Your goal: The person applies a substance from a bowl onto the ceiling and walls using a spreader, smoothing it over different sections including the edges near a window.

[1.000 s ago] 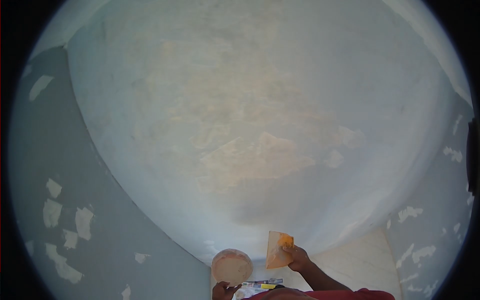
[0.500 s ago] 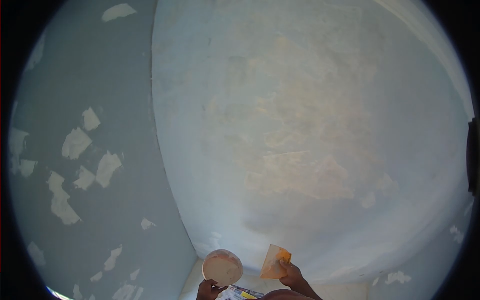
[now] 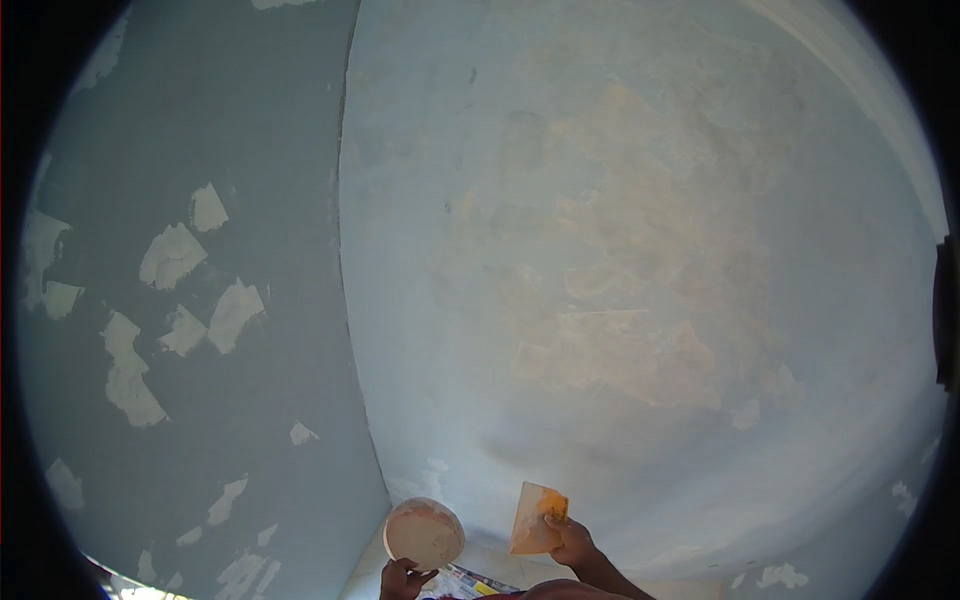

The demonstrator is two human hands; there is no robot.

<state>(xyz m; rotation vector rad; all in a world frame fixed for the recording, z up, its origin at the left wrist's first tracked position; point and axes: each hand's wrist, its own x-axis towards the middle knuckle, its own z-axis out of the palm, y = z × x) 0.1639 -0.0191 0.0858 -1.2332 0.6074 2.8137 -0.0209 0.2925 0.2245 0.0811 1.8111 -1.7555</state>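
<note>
Down at the bottom, left fingers point(image 3: 427, 577) hold a bowl point(image 3: 425, 537), right fingers point(image 3: 555, 523) grip a scraper point(image 3: 530, 520), and some bright things point(image 3: 482, 588) are half hidden.

View turned L, more L wall point(image 3: 260, 385)

- From where I stand, the front wall point(image 3: 620, 240) meets the left wall point(image 3: 270, 150) along an upright corner, to the person's left.
- Patches point(image 3: 173, 257) are scattered over the left wall.
- Bowl point(image 3: 425, 535) in the left hand point(image 3: 403, 579), before the front wall.
- Scraper point(image 3: 531, 520) in the right hand point(image 3: 572, 543), right of the bowl, well apart from it.
- Floor point(image 3: 365, 575) below; small articles point(image 3: 470, 582), not identifiable, between both hands.
</note>
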